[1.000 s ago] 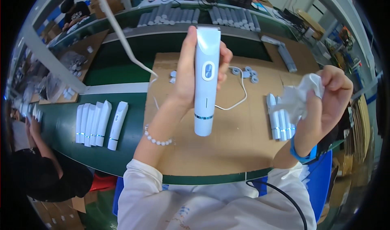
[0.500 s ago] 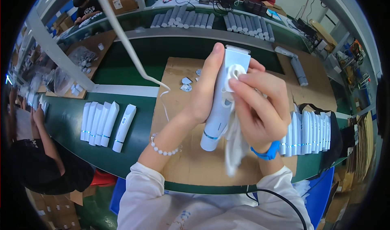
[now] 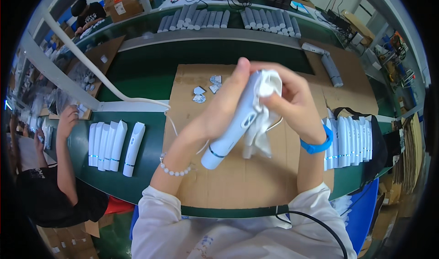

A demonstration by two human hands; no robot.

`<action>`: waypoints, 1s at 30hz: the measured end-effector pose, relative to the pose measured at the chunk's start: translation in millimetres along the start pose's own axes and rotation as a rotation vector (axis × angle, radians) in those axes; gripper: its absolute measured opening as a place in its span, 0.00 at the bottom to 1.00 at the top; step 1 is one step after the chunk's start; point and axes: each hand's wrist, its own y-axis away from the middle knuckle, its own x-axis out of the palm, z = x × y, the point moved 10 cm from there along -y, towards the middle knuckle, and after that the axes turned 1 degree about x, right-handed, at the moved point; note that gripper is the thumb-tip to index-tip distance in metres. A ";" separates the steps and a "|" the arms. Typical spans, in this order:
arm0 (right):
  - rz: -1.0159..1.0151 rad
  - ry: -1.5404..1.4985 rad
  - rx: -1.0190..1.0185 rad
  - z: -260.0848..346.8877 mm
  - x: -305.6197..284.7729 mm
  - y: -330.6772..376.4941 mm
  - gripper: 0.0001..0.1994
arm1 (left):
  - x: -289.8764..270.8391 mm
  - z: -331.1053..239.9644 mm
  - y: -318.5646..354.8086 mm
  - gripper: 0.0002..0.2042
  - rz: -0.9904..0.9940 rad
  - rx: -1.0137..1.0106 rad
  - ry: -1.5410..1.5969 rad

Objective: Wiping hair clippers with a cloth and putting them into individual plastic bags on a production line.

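Note:
A pale blue-white hair clipper (image 3: 232, 135) is tilted over the cardboard sheet (image 3: 247, 186), its silver-banded end pointing down and left. Wrapped along its side, my left hand (image 3: 222, 106) grips the body. My right hand (image 3: 297, 101), closed round the clipper's upper end, presses a white cloth (image 3: 270, 83) against the head with its thumb. The loose end of that cloth dangles below the fingers. The clipper's blade is hidden by cloth and fingers. Several small shiny sticker pieces (image 3: 200, 94) lie on the cardboard past my left hand.
Similar clippers stand in a row on the left (image 3: 106, 144), with one apart (image 3: 134, 149); another row (image 3: 350, 140) is at the right. Grey cylinders (image 3: 194, 19) line the far ledge. A white cable (image 3: 87, 62) crosses at left. A co-worker's hand (image 3: 68, 117) is beyond the left row.
The clipper has tilted further and shifted down-left. My right hand has gone from a fingertip pinch at its front to wrapping its upper end with the cloth. A co-worker's hand has risen at left.

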 end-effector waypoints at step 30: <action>-0.464 0.243 -0.458 43.1 -27.4 26.0 0.14 | -15.1 21.2 -11.6 0.33 -0.022 -0.136 0.261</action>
